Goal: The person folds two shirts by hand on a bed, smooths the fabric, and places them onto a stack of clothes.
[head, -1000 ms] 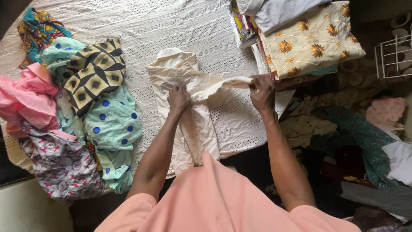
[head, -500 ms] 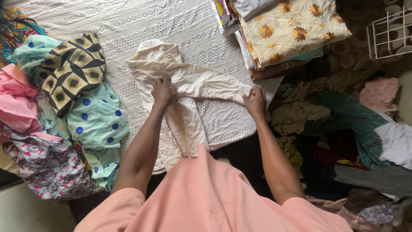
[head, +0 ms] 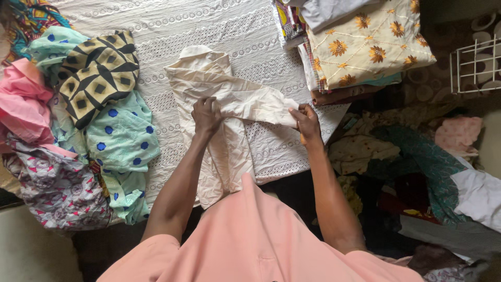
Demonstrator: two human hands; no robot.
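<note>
My left hand [head: 206, 116] is closed on the middle of the cream shirt [head: 219, 99], and my right hand [head: 306, 122] pinches the sleeve's cuff end, the sleeve stretched between them over the white eyelet cloth [head: 219, 26] covering the surface. Left of my left hand sits a heap of loose patterned clothes [head: 88, 115]; beyond my right hand is a folded stack topped by a flowered fabric [head: 365, 42]. Right of that hand, more garments [head: 417, 162] crowd the dark floor, with a white wire rack [head: 477, 65] at the edge.
</note>
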